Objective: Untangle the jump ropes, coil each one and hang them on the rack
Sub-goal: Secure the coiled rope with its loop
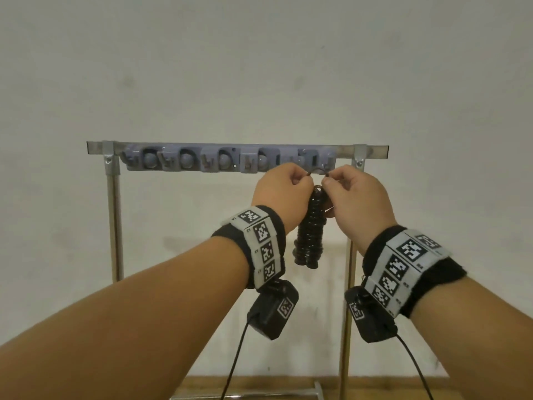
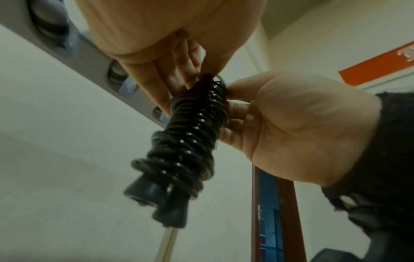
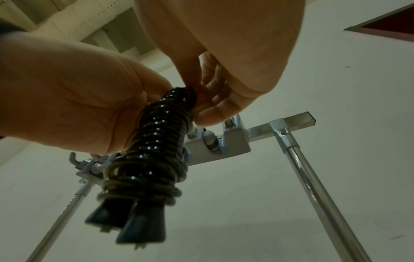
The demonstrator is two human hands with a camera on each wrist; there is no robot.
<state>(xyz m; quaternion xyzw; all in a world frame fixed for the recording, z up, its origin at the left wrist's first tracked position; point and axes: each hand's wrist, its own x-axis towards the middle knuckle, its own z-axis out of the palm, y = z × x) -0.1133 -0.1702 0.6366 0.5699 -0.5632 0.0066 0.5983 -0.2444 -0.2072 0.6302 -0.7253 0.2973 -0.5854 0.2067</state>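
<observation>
The black jump rope (image 1: 310, 226) is wound tight round its two handles into one thick bundle, and it hangs upright between the two hands, just below the right end of the rack (image 1: 236, 148). Its two flared handle ends (image 3: 127, 223) point down, side by side. A thin loop of the rope (image 1: 317, 170) stands up from the top of the bundle and reaches the grey hook strip (image 1: 202, 161) at its rightmost hook; whether the loop is already over the hook cannot be told.

The left hand (image 1: 281, 192) has its grip closed, thumb and forefinger pinching the left side of that loop, the other fingers curled beside the top of the bundle. The right hand (image 1: 356, 194) pinches the right side of the loop in the same way, and in the left wrist view its curled fingers (image 2: 235, 113) lie against the coils.

The hook strip carries a row of round grey rollers and small hooks, and is fixed to a metal crossbar borne on two upright metal poles (image 1: 114, 220). Behind it is a plain pale wall (image 1: 259, 67).

Both wrists wear black bands with white strips of square black-and-white code markers (image 1: 261, 243); the tiny print beside them is too small to read. A black camera box with a cable (image 1: 274, 311) hangs under each wrist. In the left wrist view an orange sign (image 2: 378, 65) shows pale characters, too blurred to read.
</observation>
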